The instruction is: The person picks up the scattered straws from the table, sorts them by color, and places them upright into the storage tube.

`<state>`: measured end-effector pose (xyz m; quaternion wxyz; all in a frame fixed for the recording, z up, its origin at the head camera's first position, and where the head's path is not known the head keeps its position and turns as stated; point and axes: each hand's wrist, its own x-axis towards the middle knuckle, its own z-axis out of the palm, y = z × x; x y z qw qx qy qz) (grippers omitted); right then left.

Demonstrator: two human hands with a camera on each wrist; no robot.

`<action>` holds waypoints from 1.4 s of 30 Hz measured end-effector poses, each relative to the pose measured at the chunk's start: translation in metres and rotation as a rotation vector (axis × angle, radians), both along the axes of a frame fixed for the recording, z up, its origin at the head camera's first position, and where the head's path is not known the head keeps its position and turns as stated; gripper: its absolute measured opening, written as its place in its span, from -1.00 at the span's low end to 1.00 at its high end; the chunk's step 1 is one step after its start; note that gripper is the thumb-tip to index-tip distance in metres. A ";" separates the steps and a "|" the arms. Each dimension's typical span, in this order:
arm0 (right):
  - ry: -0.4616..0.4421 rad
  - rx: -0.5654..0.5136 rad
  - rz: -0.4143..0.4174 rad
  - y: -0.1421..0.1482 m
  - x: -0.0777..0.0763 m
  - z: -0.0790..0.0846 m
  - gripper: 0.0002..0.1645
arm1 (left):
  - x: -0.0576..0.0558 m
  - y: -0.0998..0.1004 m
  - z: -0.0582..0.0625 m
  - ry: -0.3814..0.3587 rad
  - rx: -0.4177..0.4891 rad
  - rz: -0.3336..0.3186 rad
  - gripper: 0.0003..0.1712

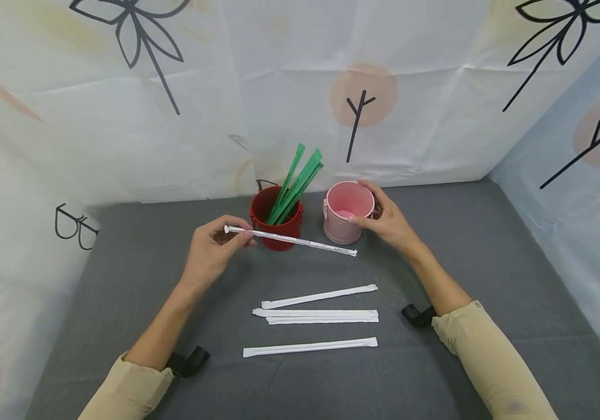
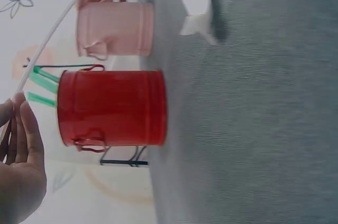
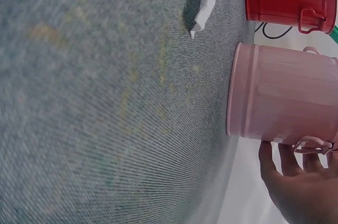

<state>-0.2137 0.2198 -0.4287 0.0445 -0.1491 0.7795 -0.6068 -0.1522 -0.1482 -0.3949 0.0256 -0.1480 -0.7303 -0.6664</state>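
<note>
My left hand [image 1: 211,249] pinches one end of a white paper-wrapped straw [image 1: 307,241], held up in front of the red bucket [image 1: 277,240] with its free end pointing right. Several green-wrapped straws [image 1: 297,189] lean inside the red bucket. To its right stands a pink bucket [image 1: 343,226], its inside showing no straws. My right hand [image 1: 390,220] holds the pink bucket at its right side, thumb at the front and fingers behind the rim. In the right wrist view, the fingers [image 3: 289,160] touch the pink wall beside a handle lug.
Several more white-wrapped straws lie crosswise on the grey cloth, among them a rear one [image 1: 319,296], a close group [image 1: 320,317] and a front one [image 1: 310,347]. A patterned white sheet [image 1: 289,105] hangs right behind the buckets.
</note>
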 end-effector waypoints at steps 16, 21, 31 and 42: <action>0.022 -0.022 0.003 0.002 -0.002 -0.003 -0.02 | -0.023 0.016 0.024 0.142 0.047 0.104 -0.81; 0.011 0.014 -0.009 0.001 0.000 -0.001 -0.01 | -0.030 0.019 0.028 0.126 0.047 0.126 -0.80; 0.005 0.007 -0.006 0.004 0.003 -0.004 -0.02 | -0.052 0.037 0.030 0.078 -0.023 0.029 -0.80; 0.014 -0.014 -0.006 0.001 0.001 -0.003 -0.02 | -0.065 0.059 0.027 0.136 -0.018 -0.069 -0.87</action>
